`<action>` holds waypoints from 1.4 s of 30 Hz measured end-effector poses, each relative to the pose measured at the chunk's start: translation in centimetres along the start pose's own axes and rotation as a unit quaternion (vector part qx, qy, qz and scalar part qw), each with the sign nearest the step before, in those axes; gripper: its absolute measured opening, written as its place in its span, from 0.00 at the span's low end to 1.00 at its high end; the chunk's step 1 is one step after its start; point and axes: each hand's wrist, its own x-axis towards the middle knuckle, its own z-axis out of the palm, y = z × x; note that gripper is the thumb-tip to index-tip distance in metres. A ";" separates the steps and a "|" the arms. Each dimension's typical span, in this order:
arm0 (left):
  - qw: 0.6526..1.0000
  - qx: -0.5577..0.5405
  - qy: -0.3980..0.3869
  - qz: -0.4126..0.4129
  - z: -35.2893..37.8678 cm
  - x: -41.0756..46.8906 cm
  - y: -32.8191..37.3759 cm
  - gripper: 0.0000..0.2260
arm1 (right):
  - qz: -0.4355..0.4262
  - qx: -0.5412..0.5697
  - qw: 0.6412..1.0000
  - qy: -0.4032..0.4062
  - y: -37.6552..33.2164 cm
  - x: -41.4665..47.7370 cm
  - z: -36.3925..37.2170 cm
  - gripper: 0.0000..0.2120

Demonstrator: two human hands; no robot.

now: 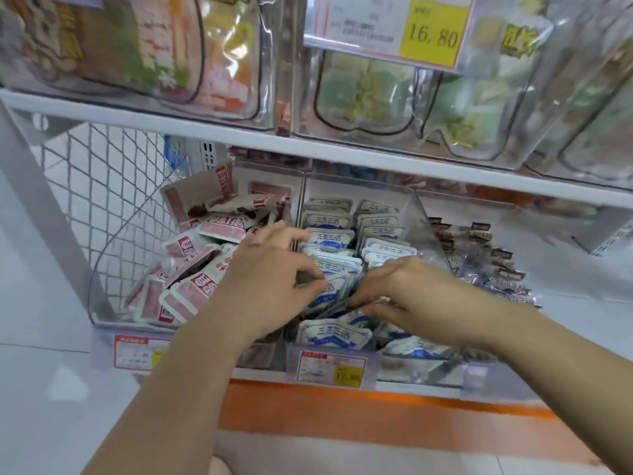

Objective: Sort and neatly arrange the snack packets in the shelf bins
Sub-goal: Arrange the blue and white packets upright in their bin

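The middle clear bin [423, 214] holds blue-and-white snack packets [380, 231], standing in two rows at the back and lying loose at the front. My left hand [270, 269] reaches over the divider and pinches a blue-and-white packet [337, 286] near the bin's centre. My right hand [400, 293] comes in from the right, its fingers curled round the loose packets at the bin's front. The left bin [102, 317] is a jumble of red-and-white packets [191, 289]. The right bin holds dark packets [493, 265].
A white shelf board [342, 154] hangs low over the bins, carrying clear boxes of larger bags [376, 94] and a yellow 16.80 price tag [433, 30]. Price labels [330, 368] clip to the bin fronts. A wire mesh panel [102, 186] closes the left end.
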 end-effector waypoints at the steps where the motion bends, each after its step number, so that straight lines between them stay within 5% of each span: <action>1: 0.999 0.043 -0.018 -0.008 -0.1 0.1 0.3 0.09 | 0.008 -0.010 1.000 -0.012 0.1 0.2 0.0 0.13; 10: 0.977 0.180 -0.114 -0.028 -1.4 3.3 2.7 0.09 | 0.022 -0.051 0.998 -0.039 -0.3 2.1 1.0 0.09; 17: 0.928 0.277 -0.247 -0.010 -2.3 4.4 3.4 0.23 | 0.038 -0.039 0.999 -0.001 0.1 2.0 2.5 0.08; 22: 0.930 0.324 -0.159 0.067 -1.3 5.4 3.2 0.09 | 0.067 0.004 0.997 0.040 0.0 2.3 3.1 0.16; 30: 0.961 0.216 -0.156 0.070 -1.4 5.8 2.8 0.18 | 0.056 0.061 0.996 0.039 -0.5 3.0 3.1 0.16; 34: 0.983 0.131 -0.107 0.077 -2.7 2.7 2.6 0.07 | 0.031 0.048 0.998 0.030 -0.4 2.5 2.8 0.12; 42: 0.966 0.180 -0.151 0.107 -2.2 -1.7 1.6 0.10 | 0.032 0.001 0.996 0.086 -1.1 2.9 2.9 0.11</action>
